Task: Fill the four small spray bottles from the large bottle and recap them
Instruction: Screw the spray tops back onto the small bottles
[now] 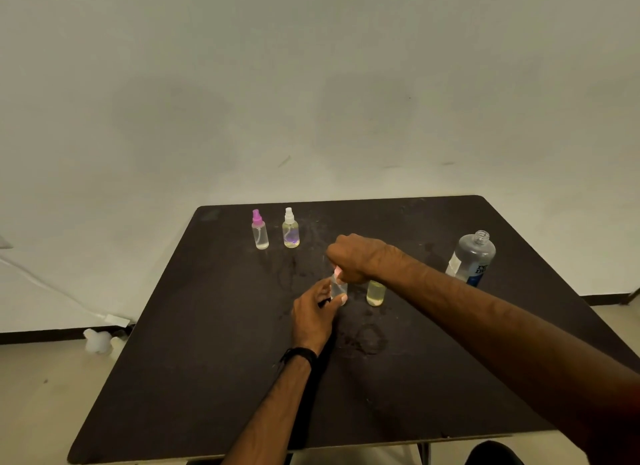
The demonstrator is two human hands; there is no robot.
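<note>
On the dark table (207, 360), my left hand (313, 317) grips the body of a small clear spray bottle (337, 289) standing at the centre. My right hand (353, 258) is closed over that bottle's pinkish spray cap (336, 272) from above. Just to its right stands a small bottle of yellowish liquid (375, 293); its top is hidden behind my right wrist. Two capped small bottles stand at the back left: one with a pink cap (259, 229) and one with a white cap (290, 228). The large bottle (472, 259), uncapped, stands at the right.
Wet smears and drips mark the tabletop around the centre. White plastic objects (98, 340) lie on the floor beyond the table's left edge, next to a white cable. A pale wall rises behind the table.
</note>
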